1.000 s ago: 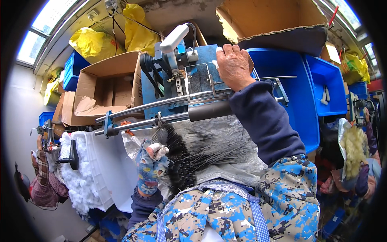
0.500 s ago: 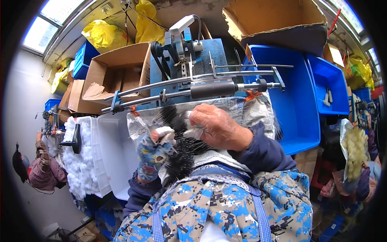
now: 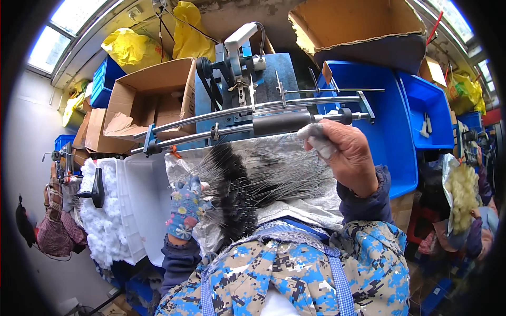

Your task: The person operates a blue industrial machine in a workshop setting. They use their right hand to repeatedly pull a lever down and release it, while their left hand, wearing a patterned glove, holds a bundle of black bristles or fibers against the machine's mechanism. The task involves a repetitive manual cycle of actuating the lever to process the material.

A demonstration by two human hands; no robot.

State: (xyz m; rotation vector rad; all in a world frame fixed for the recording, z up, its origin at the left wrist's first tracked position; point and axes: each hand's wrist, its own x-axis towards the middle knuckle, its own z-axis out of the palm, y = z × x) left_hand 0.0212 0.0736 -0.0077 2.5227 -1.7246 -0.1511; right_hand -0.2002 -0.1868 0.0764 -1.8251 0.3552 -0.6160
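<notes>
A black, fur-like bundle (image 3: 232, 195) with many long, thin, pale wire-like strands lies on a silvery sheet (image 3: 184, 163) across my lap. To its right more loose strands (image 3: 290, 176) fan out over the sheet. My left hand (image 3: 185, 205), in a blue flowered fingerless glove, rests at the bundle's left side with fingers bent among strand ends; what it pinches is hidden. Raised near the right end of a dark padded roller (image 3: 282, 122), my right hand (image 3: 345, 152) has its fingers curled together, white coverings on the tips. Anything held there is too small to make out.
Beyond the sheet stands a blue-plated machine (image 3: 242, 68) with metal rails. A cardboard box (image 3: 182, 79) and a white bin (image 3: 134, 184) are left, beside white fluff (image 3: 105, 221). Blue tubs (image 3: 390, 142) stand right. Other people (image 3: 60, 231) work at both sides.
My right hand has moved right and up, away from the bundle toward the roller's end. My left hand has shifted left and slightly down, uncovering the bundle and the fanned strands.
</notes>
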